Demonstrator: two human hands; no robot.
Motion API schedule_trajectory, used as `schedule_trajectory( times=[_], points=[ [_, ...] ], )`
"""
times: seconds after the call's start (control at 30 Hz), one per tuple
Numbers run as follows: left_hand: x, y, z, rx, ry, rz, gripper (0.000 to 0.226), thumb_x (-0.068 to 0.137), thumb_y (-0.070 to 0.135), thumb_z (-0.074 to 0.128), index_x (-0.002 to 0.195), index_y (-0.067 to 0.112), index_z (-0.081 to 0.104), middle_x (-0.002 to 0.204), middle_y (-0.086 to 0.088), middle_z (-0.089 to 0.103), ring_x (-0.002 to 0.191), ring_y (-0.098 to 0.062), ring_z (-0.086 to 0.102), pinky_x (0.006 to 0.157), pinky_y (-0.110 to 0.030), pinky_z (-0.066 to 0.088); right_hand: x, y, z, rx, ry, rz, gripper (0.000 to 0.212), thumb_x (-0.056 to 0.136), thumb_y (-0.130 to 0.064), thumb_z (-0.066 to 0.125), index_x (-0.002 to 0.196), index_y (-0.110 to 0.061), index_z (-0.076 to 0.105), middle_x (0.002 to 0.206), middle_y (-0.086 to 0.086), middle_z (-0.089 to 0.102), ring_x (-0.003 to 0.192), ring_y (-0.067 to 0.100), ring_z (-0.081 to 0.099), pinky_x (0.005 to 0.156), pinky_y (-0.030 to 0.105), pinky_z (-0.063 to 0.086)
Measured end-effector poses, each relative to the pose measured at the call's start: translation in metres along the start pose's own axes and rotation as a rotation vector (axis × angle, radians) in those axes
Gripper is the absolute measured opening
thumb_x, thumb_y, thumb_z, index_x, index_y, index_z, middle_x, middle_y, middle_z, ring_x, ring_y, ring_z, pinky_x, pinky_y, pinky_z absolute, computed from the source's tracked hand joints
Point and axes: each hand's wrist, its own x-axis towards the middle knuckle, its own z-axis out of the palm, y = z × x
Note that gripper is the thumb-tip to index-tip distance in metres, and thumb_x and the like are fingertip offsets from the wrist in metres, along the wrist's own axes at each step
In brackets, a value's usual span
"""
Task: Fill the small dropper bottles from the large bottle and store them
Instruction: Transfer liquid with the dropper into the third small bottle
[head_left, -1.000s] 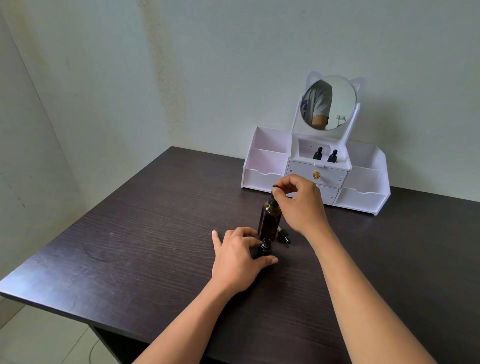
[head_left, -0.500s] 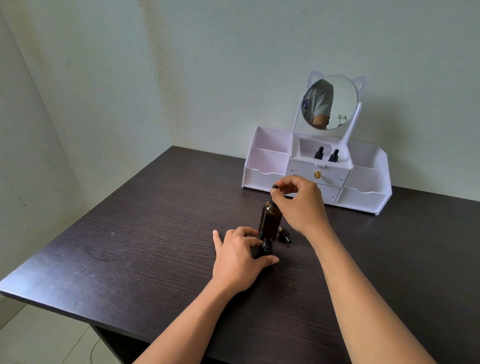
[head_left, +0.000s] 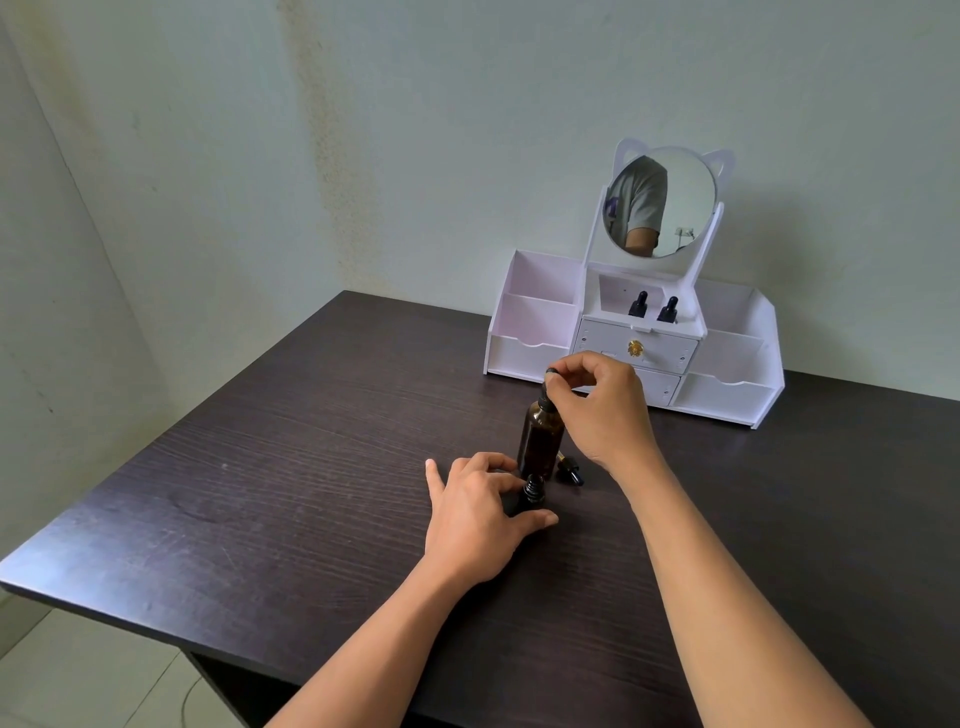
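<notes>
While my right hand (head_left: 605, 410) pinches the dropper bulb (head_left: 550, 373) on top of the upright large bottle (head_left: 541, 441), my left hand (head_left: 480, 512) grips the small bottle (head_left: 532, 492). Its open neck stands just in front of the large bottle, below my right fingers, so the dropper must travel straight up, then slightly toward me and down.

Both my forearms are bare from the bottom edge of the view up to the wrists, with no sleeve, watch, band or ring on either. My left hand (head_left: 480, 512) shows its back, the fingers slim and the nails short and unpainted. My right hand (head_left: 605, 408) is bare too, its knuckles and the tendons on its back showing plainly. The one piece of clothing I can see comes by way of the mirror (head_left: 658, 201): a grey short-sleeved T-shirt, its sleeve ending above the elbow, with a small dark purple patch at the chest edge that I cannot make out.
</notes>
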Motion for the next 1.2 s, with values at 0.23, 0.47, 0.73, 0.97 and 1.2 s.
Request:
schedule_trajectory(
  times=[0.23, 0.47, 0.73, 0.97, 1.2],
  points=[
    [0.0003, -0.0002, 0.0003, -0.003, 0.001, 0.000, 0.058, 0.075, 0.069, 0.066, 0.118, 0.030, 0.070, 0.134, 0.020, 0.050, 0.130, -0.006, 0.038, 0.119, -0.058, -0.006, -0.0006, -0.0015, -0.0023, 0.018, -0.005, 0.003, 0.005, 0.087, -0.021, 0.070, 0.091, -0.018, 0.073, 0.088, -0.010, 0.069, 0.088, 0.005, 0.064, 0.068, 0.008, 0.042],
    [0.0003, -0.0003, 0.0006, 0.001, -0.004, -0.005, 0.058, 0.076, 0.069, 0.066, 0.119, 0.030, 0.069, 0.135, 0.020, 0.049, 0.130, -0.005, 0.037, 0.119, -0.057, -0.008, -0.0009, -0.0023, -0.0023, 0.013, 0.012, 0.005, 0.004, 0.088, -0.018, 0.069, 0.087, -0.016, 0.072, 0.086, -0.008, 0.070, 0.085, 0.005, 0.065, 0.068, 0.007, 0.043],
    [0.0004, -0.0002, 0.0010, 0.008, -0.009, -0.003, 0.058, 0.076, 0.070, 0.065, 0.119, 0.031, 0.069, 0.135, 0.020, 0.049, 0.131, -0.005, 0.036, 0.119, -0.058, -0.007, -0.0010, -0.0037, -0.0029, 0.012, 0.008, 0.004, 0.002, 0.087, -0.018, 0.070, 0.086, -0.018, 0.072, 0.085, -0.008, 0.069, 0.085, 0.005, 0.065, 0.067, 0.009, 0.042],
    [0.0004, -0.0001, 0.0003, 0.003, -0.012, 0.000, 0.057, 0.076, 0.069, 0.066, 0.119, 0.031, 0.069, 0.135, 0.020, 0.049, 0.130, -0.005, 0.037, 0.119, -0.058, -0.007, -0.0025, -0.0025, -0.0019, 0.013, 0.000, 0.000, 0.003, 0.087, -0.016, 0.069, 0.088, -0.018, 0.071, 0.087, -0.007, 0.069, 0.086, 0.007, 0.065, 0.068, 0.012, 0.044],
    [0.0002, -0.0004, 0.0005, 0.004, -0.016, 0.002, 0.057, 0.076, 0.069, 0.065, 0.118, 0.031, 0.069, 0.135, 0.020, 0.049, 0.131, -0.006, 0.037, 0.119, -0.058, -0.006, -0.0026, -0.0023, 0.0007, -0.011, -0.004, -0.018, 0.007, 0.089, -0.014, 0.068, 0.088, -0.020, 0.069, 0.088, -0.007, 0.068, 0.086, 0.005, 0.064, 0.066, 0.009, 0.042]
  ],
)
